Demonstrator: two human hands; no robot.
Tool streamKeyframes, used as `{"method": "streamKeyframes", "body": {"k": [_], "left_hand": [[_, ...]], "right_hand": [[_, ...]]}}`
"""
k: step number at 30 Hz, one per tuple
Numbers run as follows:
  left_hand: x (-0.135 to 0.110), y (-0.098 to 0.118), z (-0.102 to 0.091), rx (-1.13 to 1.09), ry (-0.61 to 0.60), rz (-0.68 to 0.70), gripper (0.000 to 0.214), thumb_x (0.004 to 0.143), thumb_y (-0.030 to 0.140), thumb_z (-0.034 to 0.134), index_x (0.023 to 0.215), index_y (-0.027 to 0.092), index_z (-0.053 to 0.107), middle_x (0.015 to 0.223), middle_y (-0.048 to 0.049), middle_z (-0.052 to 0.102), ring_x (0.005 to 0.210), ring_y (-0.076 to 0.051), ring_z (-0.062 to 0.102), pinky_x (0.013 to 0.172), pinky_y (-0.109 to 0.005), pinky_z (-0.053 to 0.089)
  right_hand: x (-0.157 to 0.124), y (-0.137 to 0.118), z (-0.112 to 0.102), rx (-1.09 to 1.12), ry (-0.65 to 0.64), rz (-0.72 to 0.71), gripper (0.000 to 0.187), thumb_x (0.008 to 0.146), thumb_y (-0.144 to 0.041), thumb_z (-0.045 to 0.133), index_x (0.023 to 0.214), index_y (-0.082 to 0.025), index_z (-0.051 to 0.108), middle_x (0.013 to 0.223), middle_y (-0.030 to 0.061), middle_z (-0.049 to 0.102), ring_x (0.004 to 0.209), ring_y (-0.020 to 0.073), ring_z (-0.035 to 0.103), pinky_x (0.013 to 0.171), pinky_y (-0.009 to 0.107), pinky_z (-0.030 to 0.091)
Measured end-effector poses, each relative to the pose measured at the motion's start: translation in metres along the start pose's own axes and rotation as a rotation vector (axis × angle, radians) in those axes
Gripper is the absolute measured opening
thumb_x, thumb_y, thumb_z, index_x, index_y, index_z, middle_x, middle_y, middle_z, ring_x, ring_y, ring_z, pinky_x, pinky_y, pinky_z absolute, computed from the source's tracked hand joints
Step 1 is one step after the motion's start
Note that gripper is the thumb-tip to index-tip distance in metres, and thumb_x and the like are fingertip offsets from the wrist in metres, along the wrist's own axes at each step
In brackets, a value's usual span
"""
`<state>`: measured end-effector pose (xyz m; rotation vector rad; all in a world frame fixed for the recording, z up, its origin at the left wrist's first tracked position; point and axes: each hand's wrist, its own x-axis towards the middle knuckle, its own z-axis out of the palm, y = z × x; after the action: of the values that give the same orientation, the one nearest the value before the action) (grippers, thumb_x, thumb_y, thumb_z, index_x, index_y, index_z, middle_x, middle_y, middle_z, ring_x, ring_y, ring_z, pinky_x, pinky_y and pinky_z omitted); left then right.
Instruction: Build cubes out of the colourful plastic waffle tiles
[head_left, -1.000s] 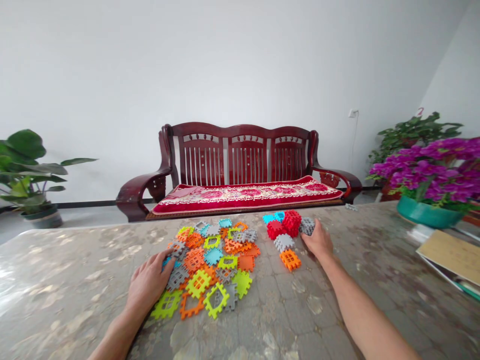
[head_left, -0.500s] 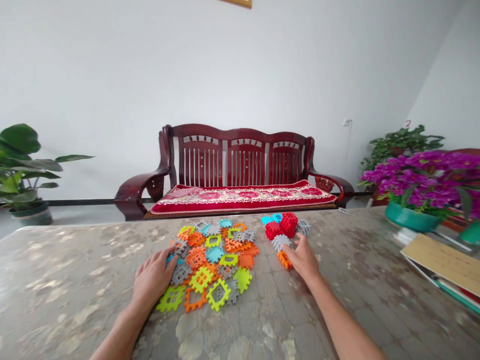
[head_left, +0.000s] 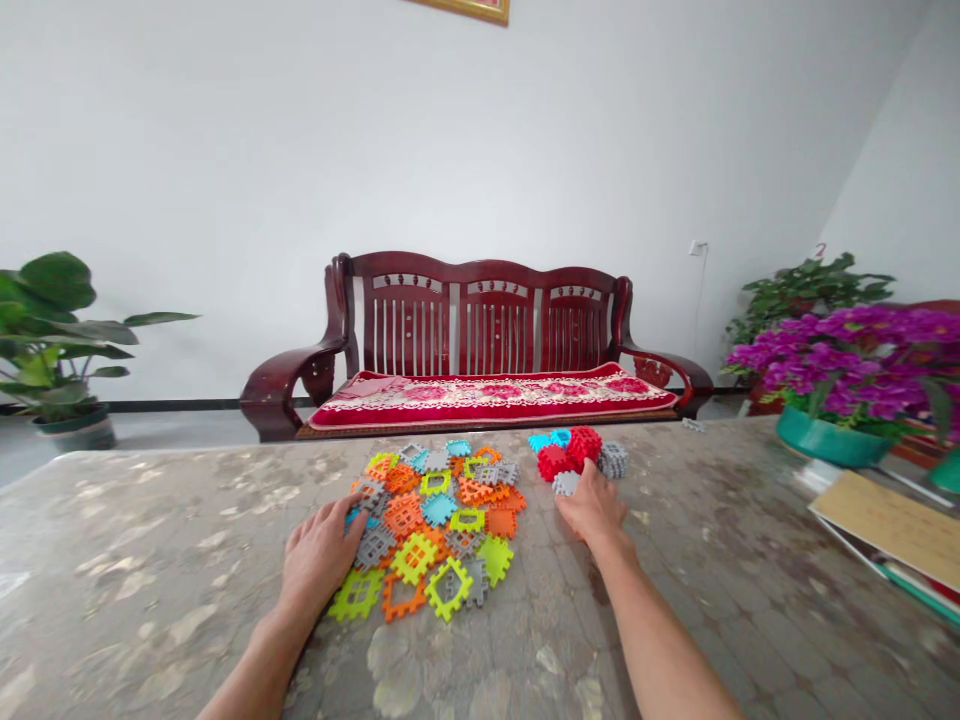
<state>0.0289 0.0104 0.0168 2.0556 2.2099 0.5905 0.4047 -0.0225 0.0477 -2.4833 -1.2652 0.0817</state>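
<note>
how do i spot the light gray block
On the patterned table, right of the mixed-colour pile, is a smaller cluster. The light gray block sits on its near side, partly hidden by the right hand; its pale colour sets it apart from the red blocks and darker gray block.

The left hand (head_left: 322, 550) rests at the left edge of a spread of notched interlocking plastic panels (head_left: 404, 514) on the table (head_left: 187, 570). The right hand (head_left: 598, 510) is beside a light-grey panel (head_left: 566, 484), its palm side hidden. Just beyond lie red panels (head_left: 583, 447), blue panels (head_left: 550, 440) and a grey stack (head_left: 615, 460). Behind stands a wooden bench (head_left: 496, 275) with a red floral mat (head_left: 495, 392).
</note>
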Motion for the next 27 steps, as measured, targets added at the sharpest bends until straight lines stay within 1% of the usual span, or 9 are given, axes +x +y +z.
{"method": "streamKeyframes", "body": {"k": [4,9,13,16,21,27], "left_hand": [[0.001,-0.001,0.001,0.0,-0.005,-0.001,0.047,0.093,0.043,0.033,0.127,0.025,0.058,0.13,-0.0092,0.062,0.119,-0.028,0.056,0.102,-0.044,0.037],[0.001,-0.002,0.002,-0.003,-0.001,0.0,0.046,0.092,0.043,0.033,0.126,0.025,0.059,0.13,-0.0094,0.062,0.118,-0.029,0.056,0.102,-0.044,0.037],[0.002,-0.002,0.002,0.006,0.0,0.0,0.048,0.092,0.044,0.032,0.127,0.025,0.059,0.129,-0.0097,0.062,0.118,-0.029,0.057,0.101,-0.044,0.038],[0.002,-0.003,0.002,0.018,-0.011,0.002,0.049,0.092,0.044,0.031,0.127,0.024,0.058,0.129,-0.01,0.062,0.118,-0.028,0.057,0.102,-0.043,0.037],[0.003,-0.004,0.002,0.014,-0.024,0.004,0.049,0.092,0.045,0.03,0.128,0.025,0.057,0.13,-0.0093,0.062,0.12,-0.028,0.056,0.103,-0.043,0.037],[0.004,-0.006,0.004,0.027,-0.021,-0.009,0.05,0.093,0.046,0.03,0.129,0.026,0.057,0.131,-0.01,0.061,0.119,-0.029,0.056,0.103,-0.044,0.037]], "right_hand": [[-0.002,-0.002,-0.002,-0.013,0.003,0.028,0.066,0.072,-0.027,0.059,0.133,-0.018,0.036,0.122,0.0174,0.057,0.118,0.0337,0.052,0.089,0.05,0.045],[0.001,0.007,-0.001,0.005,0.036,0.023,0.062,0.073,-0.028,0.059,0.13,-0.017,0.039,0.116,0.0182,0.061,0.111,0.0325,0.058,0.085,0.045,0.046],[0.008,0.021,0.001,0.02,0.066,0.042,0.063,0.071,-0.031,0.061,0.129,-0.018,0.04,0.113,0.0169,0.063,0.106,0.0321,0.061,0.083,0.043,0.046],[0.014,0.03,0.001,-0.001,0.067,0.051,0.066,0.07,-0.031,0.059,0.132,-0.016,0.039,0.111,0.0174,0.065,0.104,0.0318,0.062,0.083,0.042,0.046],[0.023,0.052,-0.006,-0.034,0.06,0.086,0.072,0.068,-0.034,0.06,0.134,-0.015,0.039,0.113,0.0192,0.065,0.105,0.0336,0.062,0.082,0.042,0.047],[0.037,0.082,-0.014,-0.061,0.064,0.15,0.074,0.069,-0.037,0.06,0.137,-0.018,0.037,0.114,0.0188,0.065,0.106,0.0346,0.061,0.083,0.044,0.046]]}}
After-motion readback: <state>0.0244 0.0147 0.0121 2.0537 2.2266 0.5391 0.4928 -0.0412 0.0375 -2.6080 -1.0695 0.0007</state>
